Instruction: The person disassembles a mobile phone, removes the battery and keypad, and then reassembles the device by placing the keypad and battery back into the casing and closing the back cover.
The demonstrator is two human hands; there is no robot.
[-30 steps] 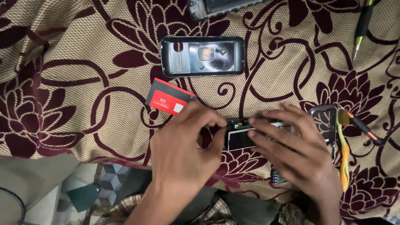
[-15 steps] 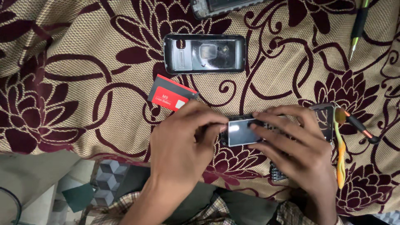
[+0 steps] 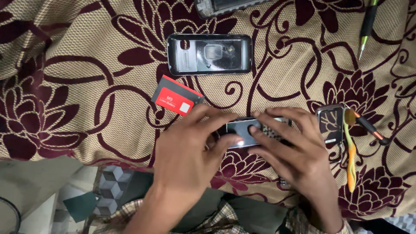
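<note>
Both hands now press down on the small phone (image 3: 251,132), flat on the floral cloth (image 3: 65,86): left hand (image 3: 184,156) and right hand (image 3: 294,151) fingers curled, gripping its edges; earlier raised slightly.

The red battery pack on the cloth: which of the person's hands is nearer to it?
Left. The left hand lies just below the red battery pack, fingertips close beside it. The right hand is farther off, on the small phone.
</note>
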